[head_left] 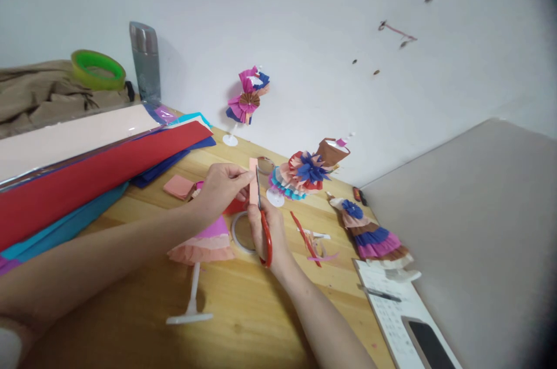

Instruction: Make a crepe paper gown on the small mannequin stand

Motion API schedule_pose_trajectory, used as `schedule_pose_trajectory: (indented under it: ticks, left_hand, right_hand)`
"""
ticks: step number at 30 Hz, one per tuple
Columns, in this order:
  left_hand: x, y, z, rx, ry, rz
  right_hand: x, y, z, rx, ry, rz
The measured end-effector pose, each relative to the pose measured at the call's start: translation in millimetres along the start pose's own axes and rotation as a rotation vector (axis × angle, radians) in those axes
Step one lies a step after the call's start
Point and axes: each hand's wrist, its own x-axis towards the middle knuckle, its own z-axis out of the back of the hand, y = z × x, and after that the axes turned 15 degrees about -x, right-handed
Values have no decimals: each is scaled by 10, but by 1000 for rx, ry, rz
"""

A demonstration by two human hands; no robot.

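A wooden desk (243, 311) of pale, grained planks carried everything, set against a plain white wall (304, 21); a smooth grey panel (470, 230) sloped along its right side; on the left lay a stack of large flat paper sheets (87, 177) in red, blue, teal and cream, with crumpled tan cloth (39, 96) behind it, a green tape ring (98, 69) on top, and a tall metallic bottle (145, 61) beside it. Ruffled crepe-paper dresses stood on thin white stands: a pink and peach one (202, 247) below the left wrist, a round fanned one (304, 174) with a blue centre, a small magenta one (248, 96) by the wall, and a layered one (369, 235) lying flat; a clipboard (391, 311) with a pen and a dark phone (430, 346) lay at the lower right. The left hand (221, 186) pinched a narrow peach paper strip (253, 180) between thumb and fingers, held upright above the desk; the right hand (270, 230) had its fingers curled through the handles of red-handled scissors (263, 224), blades against the strip; whether the blades were parted, I cannot tell; a clear tape roll (241, 234) lay under the hands.
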Motion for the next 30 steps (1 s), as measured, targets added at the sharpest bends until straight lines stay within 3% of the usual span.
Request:
schedule_pose_trajectory:
  ticks: [30]
  left_hand:
    - [-35, -8, 5, -5, 115, -3]
  right_hand:
    - [10, 44, 96, 45, 32, 60]
